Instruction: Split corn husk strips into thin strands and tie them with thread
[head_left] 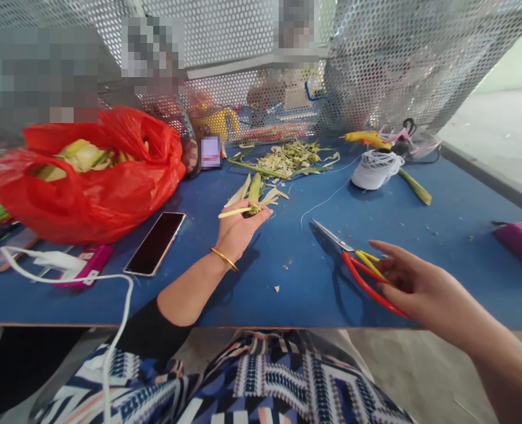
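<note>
My right hand (413, 282), fingers loosely spread, rests on the red-handled scissors (358, 268) near the front edge of the blue table (305, 294). My left hand (238, 229) pinches a green-white leaf bundle (252, 200) mid-table. Bare blue surface lies between; a perforated metal screen (376, 65) closes the far edge.

Left hand (238, 229): forearm extended forward, fingers pinched closed. Right hand (413, 282): reaching leftward, palm down, fingers loosely spread.
</note>
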Motion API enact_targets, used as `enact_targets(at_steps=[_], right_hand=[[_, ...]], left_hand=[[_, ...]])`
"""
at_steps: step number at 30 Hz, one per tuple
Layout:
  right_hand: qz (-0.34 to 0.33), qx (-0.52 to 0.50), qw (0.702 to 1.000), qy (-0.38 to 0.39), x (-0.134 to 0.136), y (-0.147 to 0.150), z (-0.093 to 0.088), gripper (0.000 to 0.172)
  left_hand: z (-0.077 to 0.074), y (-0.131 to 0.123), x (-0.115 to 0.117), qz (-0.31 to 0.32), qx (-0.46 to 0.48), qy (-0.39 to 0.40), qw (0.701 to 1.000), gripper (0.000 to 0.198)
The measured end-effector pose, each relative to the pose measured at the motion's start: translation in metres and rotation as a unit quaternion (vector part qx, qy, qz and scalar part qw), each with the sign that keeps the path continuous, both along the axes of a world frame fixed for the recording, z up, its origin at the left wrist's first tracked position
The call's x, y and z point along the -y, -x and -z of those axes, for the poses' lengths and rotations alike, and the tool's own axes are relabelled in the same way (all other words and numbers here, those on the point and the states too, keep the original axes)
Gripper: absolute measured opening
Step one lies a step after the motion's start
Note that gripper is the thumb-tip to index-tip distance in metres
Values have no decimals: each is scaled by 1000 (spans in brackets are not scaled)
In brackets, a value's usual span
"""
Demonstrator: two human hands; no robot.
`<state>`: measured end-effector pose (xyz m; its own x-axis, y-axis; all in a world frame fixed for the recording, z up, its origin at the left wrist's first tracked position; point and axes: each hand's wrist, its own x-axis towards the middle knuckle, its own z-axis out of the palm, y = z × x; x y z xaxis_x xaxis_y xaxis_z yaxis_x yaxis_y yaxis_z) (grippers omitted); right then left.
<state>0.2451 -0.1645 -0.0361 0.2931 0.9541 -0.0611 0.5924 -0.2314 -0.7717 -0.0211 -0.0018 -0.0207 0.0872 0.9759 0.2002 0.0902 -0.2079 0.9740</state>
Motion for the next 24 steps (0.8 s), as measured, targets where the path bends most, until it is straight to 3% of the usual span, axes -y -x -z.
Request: enact_targets(at_steps=[2,4,7,10,13,17,24], right_hand=[[4,-175,984,-6,9,6,0,71],[-33,-316,948,15,13,21,-2,79],[-155,-495,853,64,11,52,-5,67],[-203,-606,767,52,2,81,-8,55],[-225,-672,703,54,-6,99,-13,52],[-214,-712,664,82,-13,108,-18,64],[-202,-733,638,122,-19,114,-17,52]], left_hand=[[1,0,0,-1,2,-2,1000,16],[2,0,-1,-7,5,-6,1000,15],[3,-2,-1,-21,14,-13,1000,15],[3,-3,-1,-30,33,-11,999,16],[1,-4,0,-39,47,4,998,19],[-1,-4,1,-51,48,23,997,22],[6,-5,-2,-49,69,33,996,21]])
